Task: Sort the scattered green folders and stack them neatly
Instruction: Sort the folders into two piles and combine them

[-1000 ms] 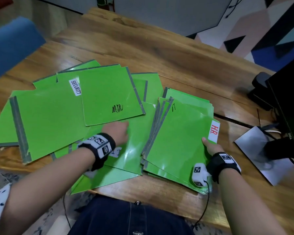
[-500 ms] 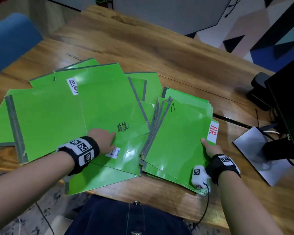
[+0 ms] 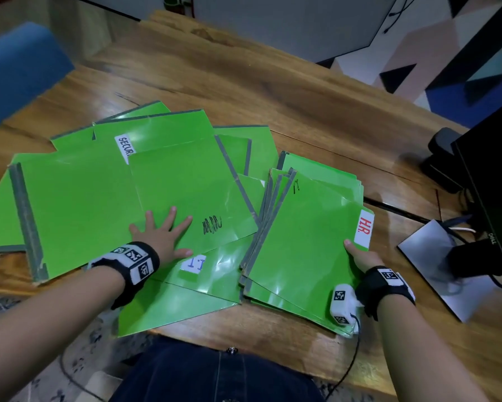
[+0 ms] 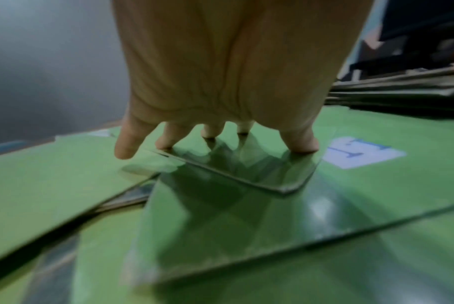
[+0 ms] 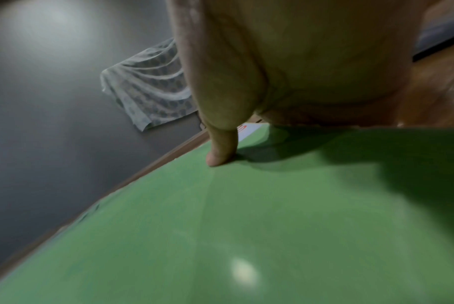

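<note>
Your left hand [image 3: 161, 237] lies spread flat on a scribbled green folder [image 3: 191, 198] at centre; your right hand [image 3: 360, 256] pinches the HR-labelled stack [image 3: 307, 242] at right. Many folders remain scattered on the wooden worktop [image 3: 273, 82], so sorting looks roughly half done

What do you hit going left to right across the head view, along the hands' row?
Folder with grey spine → left hand on scribbled folder → white "I.T" label → HR folder stack → right hand → monitor base.
</note>
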